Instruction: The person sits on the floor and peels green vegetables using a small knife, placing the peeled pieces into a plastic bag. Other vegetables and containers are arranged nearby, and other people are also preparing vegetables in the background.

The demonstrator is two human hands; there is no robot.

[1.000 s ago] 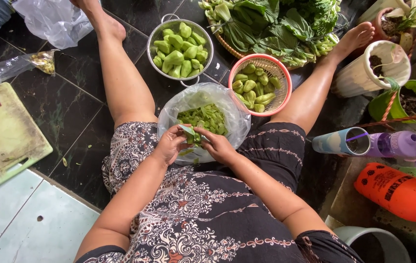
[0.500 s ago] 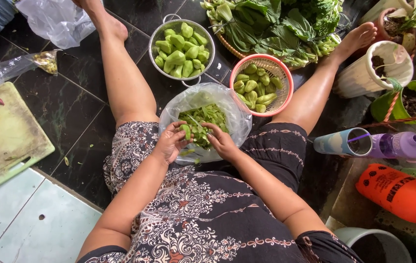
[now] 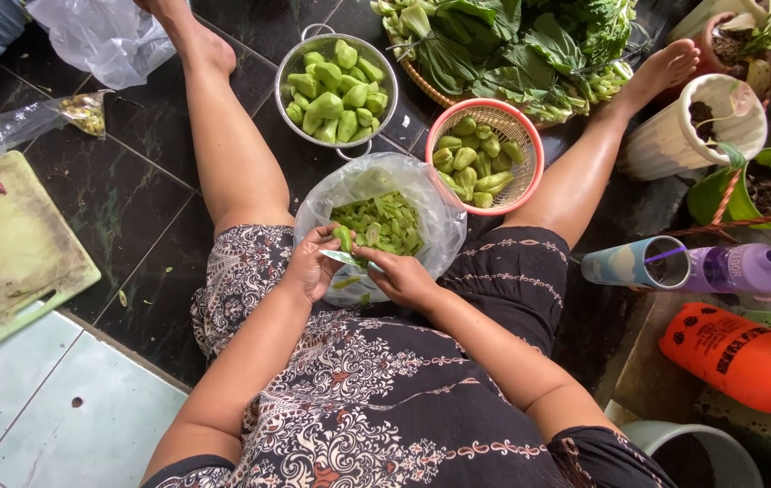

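Dark tiled floor, person seated peeling green vegetables.
Left hand grips a green piece; right hand clasps a knife. Peelings bag part-filled; pink basket at one o'clock holds more.

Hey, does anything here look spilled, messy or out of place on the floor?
Only small things: a few green scraps lie on the dark floor tiles beside the stained pale green cutting board, and a purple bottle lies tipped on its side. Nothing looks damaged.
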